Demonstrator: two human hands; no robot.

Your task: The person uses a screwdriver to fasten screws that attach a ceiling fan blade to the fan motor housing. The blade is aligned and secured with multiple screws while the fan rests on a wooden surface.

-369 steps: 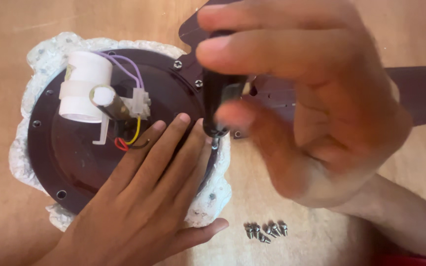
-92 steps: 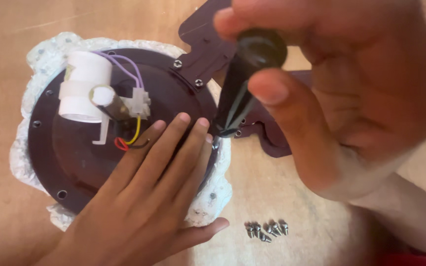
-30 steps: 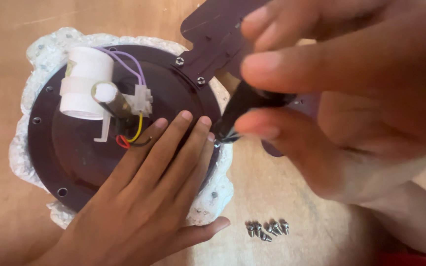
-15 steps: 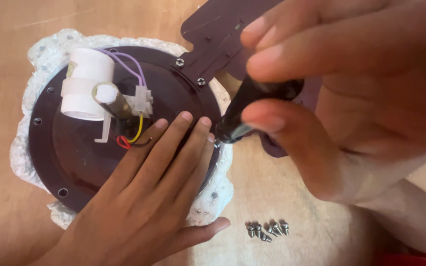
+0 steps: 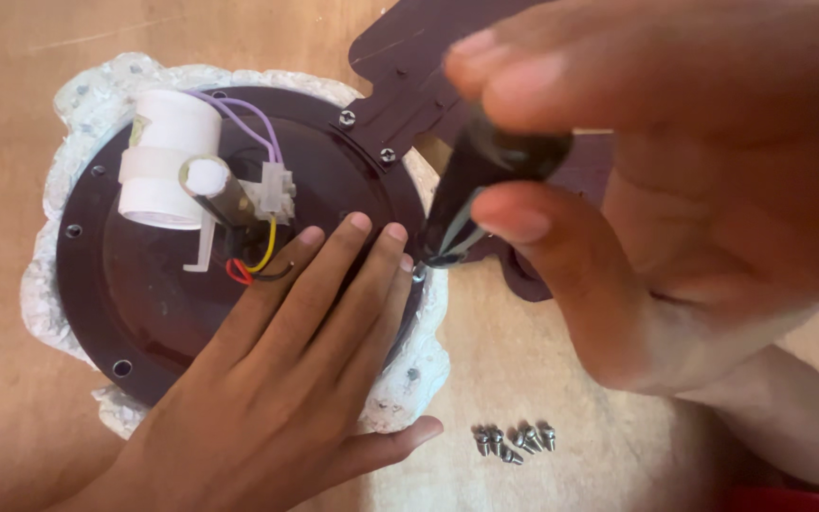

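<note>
right hand (image 5: 675, 190) blurred, hiding most of screwdriver (image 5: 471, 199)

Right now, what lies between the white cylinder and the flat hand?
In the head view, yellow, red and black wires lie between the white cylinder and the left hand.

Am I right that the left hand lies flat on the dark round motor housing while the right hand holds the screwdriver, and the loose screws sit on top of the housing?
Not quite: in the head view the loose screws lie on the wooden surface beside the housing, not on it. The left hand does lie flat on it, and the right hand holds the screwdriver.
</note>
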